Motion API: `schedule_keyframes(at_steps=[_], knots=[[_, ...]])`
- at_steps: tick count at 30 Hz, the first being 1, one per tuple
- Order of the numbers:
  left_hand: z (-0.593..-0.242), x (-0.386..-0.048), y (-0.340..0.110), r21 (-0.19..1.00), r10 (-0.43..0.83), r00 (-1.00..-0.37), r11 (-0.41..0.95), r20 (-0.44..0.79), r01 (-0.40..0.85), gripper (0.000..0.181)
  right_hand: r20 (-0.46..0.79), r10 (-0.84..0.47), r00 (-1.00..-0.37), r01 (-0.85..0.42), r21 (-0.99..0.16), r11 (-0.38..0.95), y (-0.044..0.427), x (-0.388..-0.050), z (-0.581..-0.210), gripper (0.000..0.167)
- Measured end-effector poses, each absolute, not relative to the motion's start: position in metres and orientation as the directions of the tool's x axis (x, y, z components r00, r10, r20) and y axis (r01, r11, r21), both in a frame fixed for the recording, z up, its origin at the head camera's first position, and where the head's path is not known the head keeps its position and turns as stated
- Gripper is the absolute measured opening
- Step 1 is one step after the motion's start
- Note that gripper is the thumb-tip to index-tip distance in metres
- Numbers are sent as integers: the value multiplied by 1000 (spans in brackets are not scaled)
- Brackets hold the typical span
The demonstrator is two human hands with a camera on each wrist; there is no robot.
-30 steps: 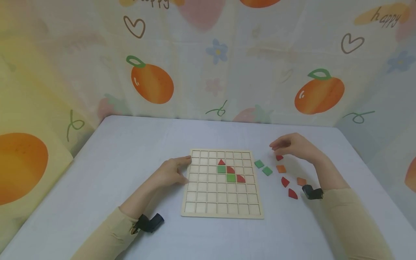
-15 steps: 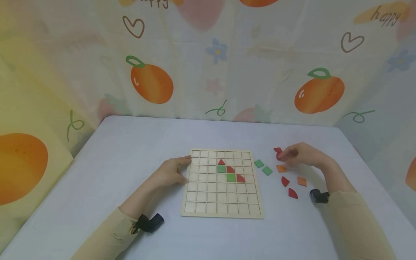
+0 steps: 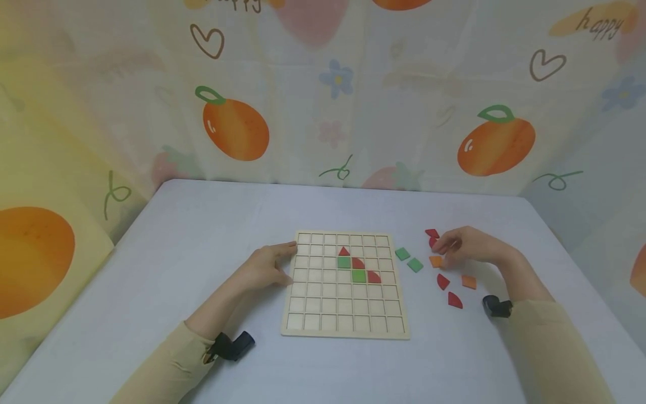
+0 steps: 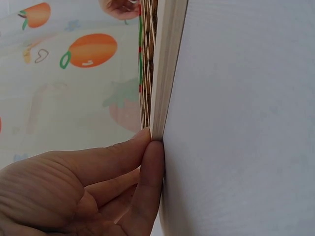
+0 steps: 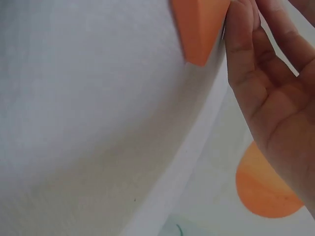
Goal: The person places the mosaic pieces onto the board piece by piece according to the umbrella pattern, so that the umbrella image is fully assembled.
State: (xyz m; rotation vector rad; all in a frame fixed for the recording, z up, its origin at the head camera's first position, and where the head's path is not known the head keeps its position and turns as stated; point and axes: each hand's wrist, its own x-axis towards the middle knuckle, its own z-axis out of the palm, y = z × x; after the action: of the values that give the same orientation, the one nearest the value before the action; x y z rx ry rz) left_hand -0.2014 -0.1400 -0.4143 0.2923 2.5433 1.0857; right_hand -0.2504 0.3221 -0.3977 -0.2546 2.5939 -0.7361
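Note:
My left hand (image 3: 263, 266) lies at the left edge of a pale wooden grid board (image 3: 313, 306), its thumb and forefinger touching that edge; the left wrist view shows both fingertips against the board's side. Set in the grid are a red triangle (image 3: 344, 252), two green squares (image 3: 359, 276) and two red quarter circles (image 3: 374, 277). Right of the board, my right hand (image 3: 468, 245) hovers low with loosely bent fingers beside a partly covered red piece (image 3: 432, 242) and an orange piece (image 3: 435, 262). Nothing shows clearly between its fingers; the fingertips are partly hidden in the right wrist view.
Two green squares (image 3: 415, 265) lie near the board's right edge. Red pieces (image 3: 455, 301) and another orange piece (image 3: 469, 282) are scattered around the right hand. A white cloth covers the table (image 3: 227, 207), and a printed curtain (image 3: 292, 123) hangs behind.
My right hand has moved right and toward me, from above the far red pieces to beside the orange piece, uncovering a red piece at the back. My left hand and the board stay put.

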Motion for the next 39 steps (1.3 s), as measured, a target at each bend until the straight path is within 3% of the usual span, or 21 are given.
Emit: schedule_keyframes(at_steps=[7,24,39], knots=[[-416,-201,-140,725,330,-915,686,-233,63,78,-359,-293,-886,-73,-517,853,314,-248,-396,41],[-418,-202,-140,723,328,-915,688,-234,62,79,-368,-283,-886,-81,-478,875,311,-250,-395,21],[-415,-201,-140,721,323,-917,690,-233,59,78,-359,-301,-883,-101,-483,870,308,-246,-394,26]])
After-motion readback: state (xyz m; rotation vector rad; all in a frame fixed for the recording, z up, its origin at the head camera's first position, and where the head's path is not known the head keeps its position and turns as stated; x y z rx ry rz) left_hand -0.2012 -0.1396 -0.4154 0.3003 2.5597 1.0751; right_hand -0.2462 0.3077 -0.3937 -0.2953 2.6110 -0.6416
